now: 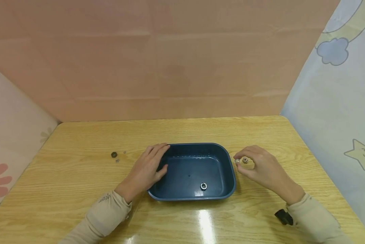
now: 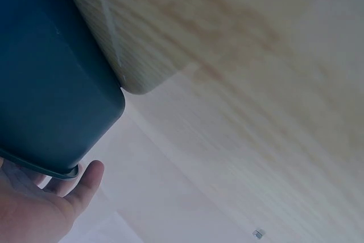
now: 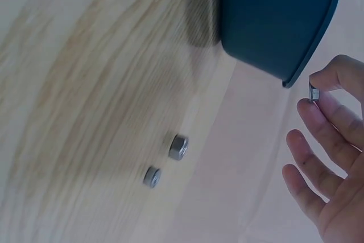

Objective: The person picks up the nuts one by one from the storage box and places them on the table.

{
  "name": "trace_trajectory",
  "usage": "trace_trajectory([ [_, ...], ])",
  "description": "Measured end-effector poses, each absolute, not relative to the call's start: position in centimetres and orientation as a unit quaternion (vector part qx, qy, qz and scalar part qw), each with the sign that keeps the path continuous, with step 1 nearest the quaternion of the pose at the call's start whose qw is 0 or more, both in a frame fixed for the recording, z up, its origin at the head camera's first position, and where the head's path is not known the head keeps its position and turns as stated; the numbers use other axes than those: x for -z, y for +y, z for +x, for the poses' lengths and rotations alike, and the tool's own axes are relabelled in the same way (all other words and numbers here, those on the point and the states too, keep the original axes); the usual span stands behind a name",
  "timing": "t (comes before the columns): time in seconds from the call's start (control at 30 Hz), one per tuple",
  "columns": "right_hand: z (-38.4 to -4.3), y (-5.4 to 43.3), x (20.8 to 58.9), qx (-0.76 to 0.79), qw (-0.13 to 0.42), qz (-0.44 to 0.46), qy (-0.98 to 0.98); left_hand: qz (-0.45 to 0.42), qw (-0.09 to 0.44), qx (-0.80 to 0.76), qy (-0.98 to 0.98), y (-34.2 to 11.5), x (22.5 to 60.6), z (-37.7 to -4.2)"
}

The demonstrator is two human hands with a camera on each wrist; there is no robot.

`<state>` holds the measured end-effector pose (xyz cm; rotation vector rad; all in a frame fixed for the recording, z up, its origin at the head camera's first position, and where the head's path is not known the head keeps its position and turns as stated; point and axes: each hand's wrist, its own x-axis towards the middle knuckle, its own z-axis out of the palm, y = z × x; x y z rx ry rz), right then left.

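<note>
A dark blue plastic tub (image 1: 228, 176) stands mid-table with one metal ring-shaped nut (image 1: 203, 186) on its floor. My left hand (image 1: 162, 157) holds the tub's left rim, fingers over the far corner and thumb inside; the left wrist view shows the tub's outer wall (image 2: 45, 83) by my thumb. Just right of the tub, my right hand (image 1: 238, 162) pinches a small metal nut (image 3: 313, 92) between thumb and forefinger beside the rim (image 3: 307, 55). Two more nuts (image 3: 178, 147) (image 3: 152, 176) lie on the table under that hand; one nut (image 1: 245, 160) shows in the head view.
Left of the tub lie a black washer (image 1: 113, 155) and two tiny metal parts (image 1: 117, 160) (image 1: 124, 152). The wooden table (image 1: 79, 189) is walled by pink panels behind and left and a patterned one on the right. A black strap (image 1: 283, 217) sits at my right wrist.
</note>
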<state>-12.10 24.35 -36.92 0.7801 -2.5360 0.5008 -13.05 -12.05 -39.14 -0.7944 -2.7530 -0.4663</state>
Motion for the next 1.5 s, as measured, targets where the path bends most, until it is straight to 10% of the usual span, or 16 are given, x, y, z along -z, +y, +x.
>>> trace_trajectory([
  [1.5, -13.5, 30.9, 38.8, -0.208, 0.055, 0.16, -0.963, -0.276, 0.123, 0.158, -0.94, -12.1, 39.2, -13.0],
])
